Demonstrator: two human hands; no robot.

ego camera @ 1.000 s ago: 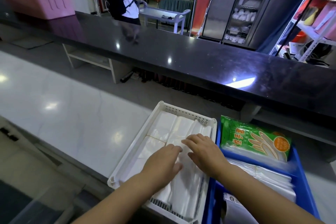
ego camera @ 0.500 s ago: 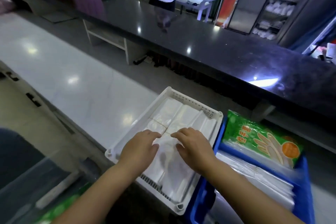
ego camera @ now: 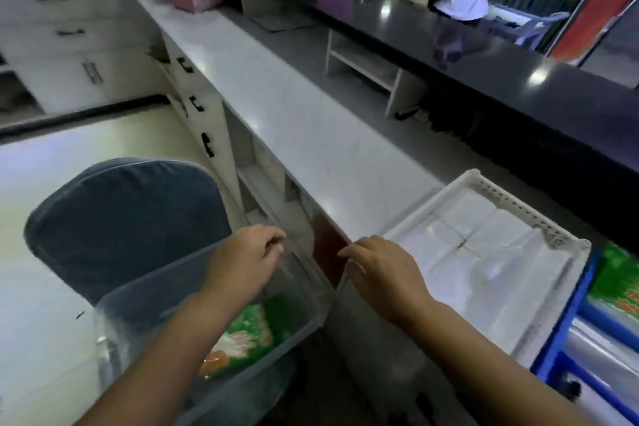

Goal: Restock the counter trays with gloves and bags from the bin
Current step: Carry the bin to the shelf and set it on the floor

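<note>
Currently: left hand (ego camera: 245, 259) hangs over the clear bin (ego camera: 138, 308) at 7 o'clock, fingers loosely curled, empty. Green glove pack (ego camera: 249, 332) lies in the bin. Right hand (ego camera: 383, 275), also loosely curled and empty, sits just beside the white tray (ego camera: 491, 188) of folded bags (ego camera: 484, 252) at 4 o'clock. Blue tray (ego camera: 565, 322) adjoins it at 3 o'clock.

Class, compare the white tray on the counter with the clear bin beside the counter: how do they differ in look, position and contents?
Look: the white tray is opaque with a perforated rim; the clear bin is see-through with taller walls.
Position: the white tray sits on the counter; the clear bin sits lower, off its edge.
Contents: the white tray holds pale folded bags; the clear bin holds green glove packs.
Both are open-topped rectangular containers.
</note>
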